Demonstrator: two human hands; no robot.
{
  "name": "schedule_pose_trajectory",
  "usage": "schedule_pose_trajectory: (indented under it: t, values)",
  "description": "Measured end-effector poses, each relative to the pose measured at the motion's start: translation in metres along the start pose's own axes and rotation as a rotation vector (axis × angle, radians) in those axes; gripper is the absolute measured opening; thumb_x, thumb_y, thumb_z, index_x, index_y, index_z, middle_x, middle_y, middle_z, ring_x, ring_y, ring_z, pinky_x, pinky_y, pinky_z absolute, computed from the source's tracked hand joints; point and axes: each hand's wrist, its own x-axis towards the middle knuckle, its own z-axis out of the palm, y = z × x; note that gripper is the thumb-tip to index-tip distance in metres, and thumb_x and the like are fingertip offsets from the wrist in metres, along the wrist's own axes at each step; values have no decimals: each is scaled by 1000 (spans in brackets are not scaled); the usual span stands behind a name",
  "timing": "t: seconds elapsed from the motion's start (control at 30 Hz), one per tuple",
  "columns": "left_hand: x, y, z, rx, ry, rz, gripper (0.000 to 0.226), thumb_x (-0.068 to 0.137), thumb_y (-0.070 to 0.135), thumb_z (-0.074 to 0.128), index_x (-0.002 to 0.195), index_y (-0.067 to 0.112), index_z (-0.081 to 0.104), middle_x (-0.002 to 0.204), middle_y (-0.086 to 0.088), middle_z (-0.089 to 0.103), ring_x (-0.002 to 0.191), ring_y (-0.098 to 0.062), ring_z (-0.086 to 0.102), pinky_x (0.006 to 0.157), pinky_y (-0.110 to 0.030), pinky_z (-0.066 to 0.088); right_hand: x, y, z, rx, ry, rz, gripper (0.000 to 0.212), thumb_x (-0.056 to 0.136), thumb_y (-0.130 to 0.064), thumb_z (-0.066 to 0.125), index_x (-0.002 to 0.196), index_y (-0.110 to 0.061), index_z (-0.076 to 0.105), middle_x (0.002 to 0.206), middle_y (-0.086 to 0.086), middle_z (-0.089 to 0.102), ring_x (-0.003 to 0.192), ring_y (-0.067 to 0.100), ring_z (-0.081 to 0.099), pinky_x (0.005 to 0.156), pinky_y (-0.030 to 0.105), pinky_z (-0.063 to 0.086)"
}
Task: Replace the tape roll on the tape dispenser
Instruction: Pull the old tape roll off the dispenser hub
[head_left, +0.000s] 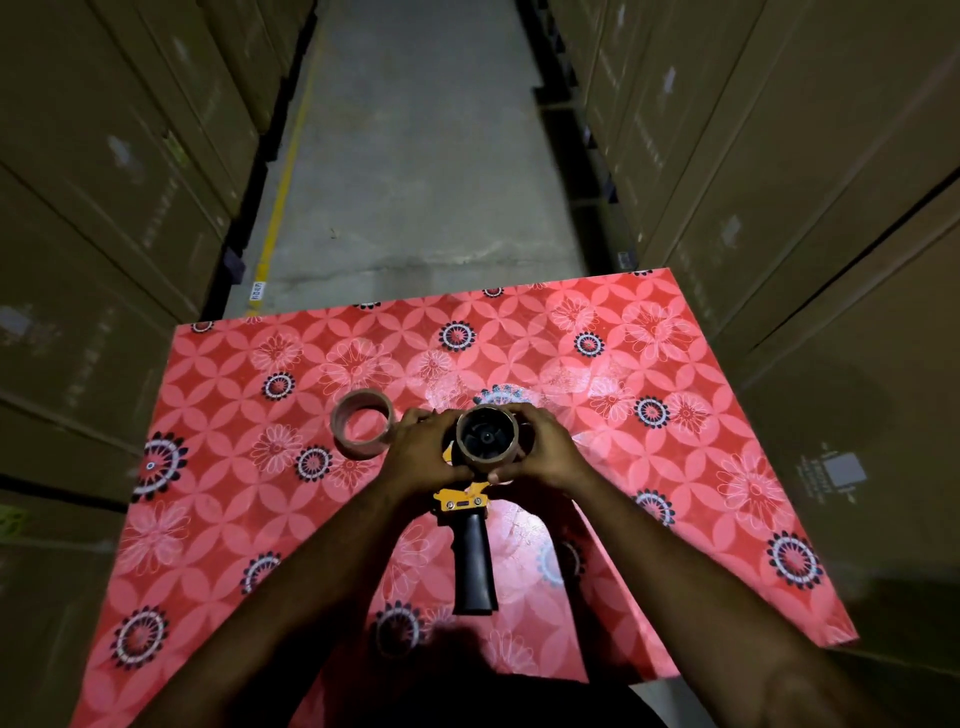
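Observation:
A tape dispenser (467, 540) with a yellow body and a black handle lies on the red flowered table (675, 467), handle pointing toward me. A brown cardboard ring (488, 436) sits around its black hub. My left hand (423, 452) and my right hand (545, 447) clasp that ring from either side, fingers curled around its rim. Whether the ring carries tape or is a bare core is unclear. A second brown roll (361, 423) lies flat on the table just left of my left hand, apart from it.
Tall stacks of cardboard boxes (104, 182) wall in both sides of a narrow concrete aisle (415, 156) beyond the table's far edge. A yellow floor line (283, 197) runs along the left.

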Motion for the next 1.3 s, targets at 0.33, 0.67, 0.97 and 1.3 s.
schedule_pose_trajectory:
  t: [0.33,0.67,0.97,1.3]
  values:
    - [0,-3,8,-197,75,-125,74,41,38,95,107,41,62,104,7,47,103,-22,51,81,-33,50,5,1,-5,115,-50,40,81,60,4,91,131,-23,61,128,-3,68,112,5,67,89,22,56]
    - [7,-4,6,-125,-11,-55,94,52,38,99,138,31,61,114,5,54,111,-18,45,86,-31,40,2,-3,17,-109,84,23,95,39,-37,101,122,-19,57,117,3,60,106,14,56,79,17,43]
    - [2,-4,7,-160,52,-105,74,56,34,95,120,32,59,114,-3,46,101,-15,51,68,-17,35,11,-7,-7,18,-98,85,84,62,9,87,137,-18,58,128,-1,67,117,6,65,93,21,53]
    - [15,-3,-13,-61,-47,136,103,63,36,97,153,30,48,155,3,47,139,-18,39,114,-39,39,15,-21,8,-239,-5,10,111,46,-34,101,142,-17,47,128,7,43,117,17,44,99,26,41]
